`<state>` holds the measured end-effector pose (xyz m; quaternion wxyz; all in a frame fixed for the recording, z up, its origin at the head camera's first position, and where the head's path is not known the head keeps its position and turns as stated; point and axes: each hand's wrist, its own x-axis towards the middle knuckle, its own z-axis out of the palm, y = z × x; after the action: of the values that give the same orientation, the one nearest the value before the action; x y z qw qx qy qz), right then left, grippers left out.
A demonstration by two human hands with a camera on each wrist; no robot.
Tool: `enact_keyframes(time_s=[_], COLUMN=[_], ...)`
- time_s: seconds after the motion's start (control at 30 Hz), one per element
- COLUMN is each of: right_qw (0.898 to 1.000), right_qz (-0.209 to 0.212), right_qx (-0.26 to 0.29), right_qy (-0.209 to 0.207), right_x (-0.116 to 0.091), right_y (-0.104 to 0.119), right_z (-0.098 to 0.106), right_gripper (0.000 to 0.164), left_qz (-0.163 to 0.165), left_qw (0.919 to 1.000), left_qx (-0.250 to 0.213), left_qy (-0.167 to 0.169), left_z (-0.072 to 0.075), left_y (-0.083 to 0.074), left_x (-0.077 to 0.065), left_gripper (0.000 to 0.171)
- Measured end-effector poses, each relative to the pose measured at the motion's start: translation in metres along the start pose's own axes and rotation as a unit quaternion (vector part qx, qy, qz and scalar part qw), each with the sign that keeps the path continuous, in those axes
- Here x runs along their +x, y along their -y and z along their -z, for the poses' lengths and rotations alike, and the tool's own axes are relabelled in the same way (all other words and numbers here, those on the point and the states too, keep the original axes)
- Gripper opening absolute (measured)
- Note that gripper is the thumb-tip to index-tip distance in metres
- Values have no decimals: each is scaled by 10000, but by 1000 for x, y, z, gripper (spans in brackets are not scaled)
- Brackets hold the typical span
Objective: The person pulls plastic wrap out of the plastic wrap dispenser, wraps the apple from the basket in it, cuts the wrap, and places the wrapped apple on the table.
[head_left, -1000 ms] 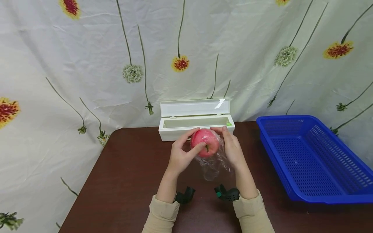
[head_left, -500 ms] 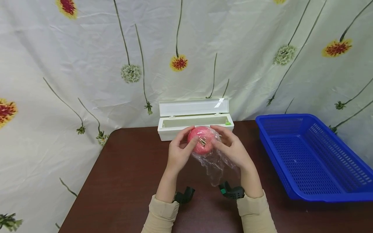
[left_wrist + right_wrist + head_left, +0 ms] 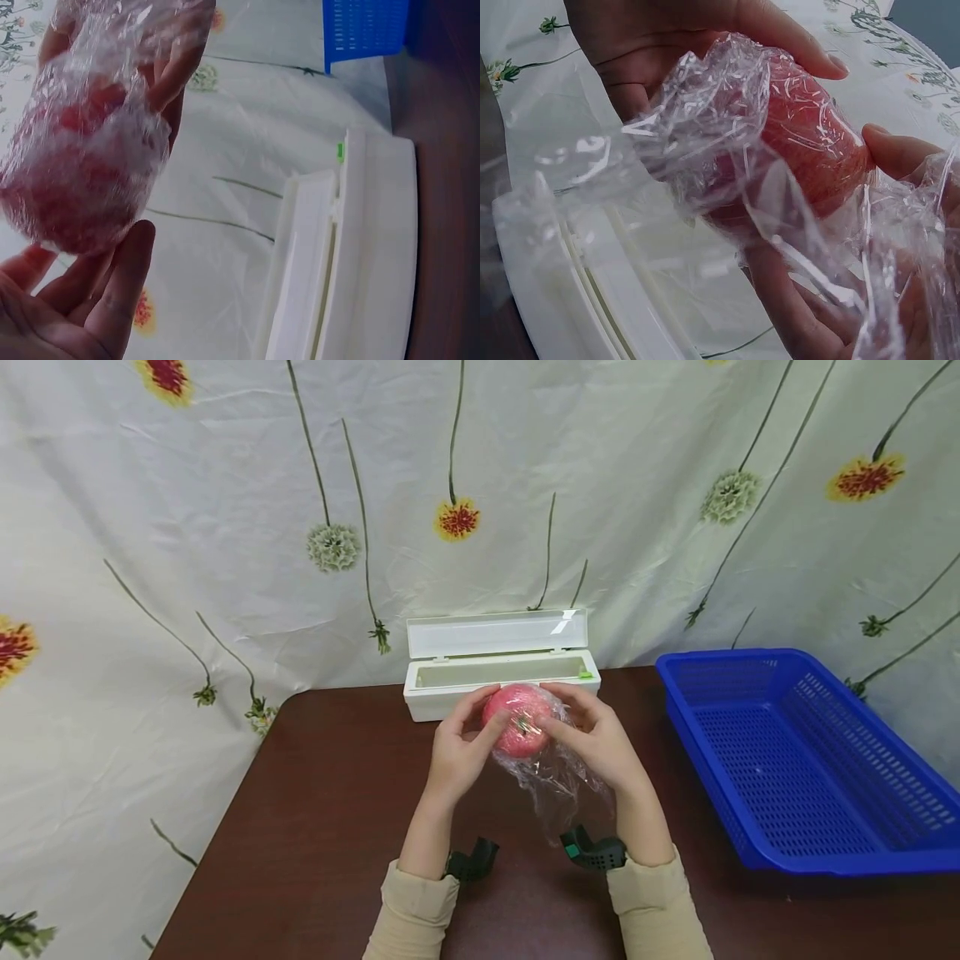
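The apple [image 3: 517, 728] is pinkish red, under clear, glinting wrap [image 3: 558, 785]. The box [image 3: 498, 675] behind it is white with 1 small green tab at its right end. The basket [image 3: 806, 760] is bright blue with a fine mesh pattern. The table [image 3: 322, 810] is dark reddish brown. The curtain [image 3: 225, 527] is cream, printed with long dark stems and yellow-and-red and pale green flowers. The sleeves [image 3: 416, 914] are beige; the wrist straps [image 3: 468, 864] are black.

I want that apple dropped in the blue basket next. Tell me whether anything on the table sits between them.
Nothing visible does. The red apple wrapped in clear plastic film is held in both hands above the brown table, and the stretch of tabletop between it and the blue plastic basket shows bare.
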<state>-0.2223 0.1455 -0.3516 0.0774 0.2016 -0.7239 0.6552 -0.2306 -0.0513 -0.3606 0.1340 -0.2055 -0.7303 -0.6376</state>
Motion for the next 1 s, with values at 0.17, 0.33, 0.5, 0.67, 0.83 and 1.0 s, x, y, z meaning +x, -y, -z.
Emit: enact_keyframes(time_s=[0.17, 0.33, 0.5, 0.67, 0.83, 1.0], right_qw=[9998, 9998, 9998, 9993, 9968, 9897], right_qz=[-98, -164, -177, -225, -79, 250], right_qx=[129, 90, 30, -294, -605, -411], right_qy=[-96, -60, 28, 21, -521, -1348], right_x=[1, 1, 1, 1, 2, 1], right_y=[0, 1, -2, -2, 0, 5], right_z=[0, -1, -2, -4, -5, -5], right_gripper=[41, 38, 38, 35, 31, 30], left_qz=[14, -284, -470, -508, -512, -396], left_qw=[9975, 9930, 9922, 9952, 9970, 9989], left_qx=[48, -120, -128, -149, -168, -54], left_qy=[706, 1142, 1144, 829, 560, 227], left_z=[8, 13, 13, 11, 6, 0], left_y=[-7, -27, -33, -31, -29, -31], left_x=[-1, -4, -6, -6, -5, -6], left_gripper=[55, 65, 63, 58, 58, 58])
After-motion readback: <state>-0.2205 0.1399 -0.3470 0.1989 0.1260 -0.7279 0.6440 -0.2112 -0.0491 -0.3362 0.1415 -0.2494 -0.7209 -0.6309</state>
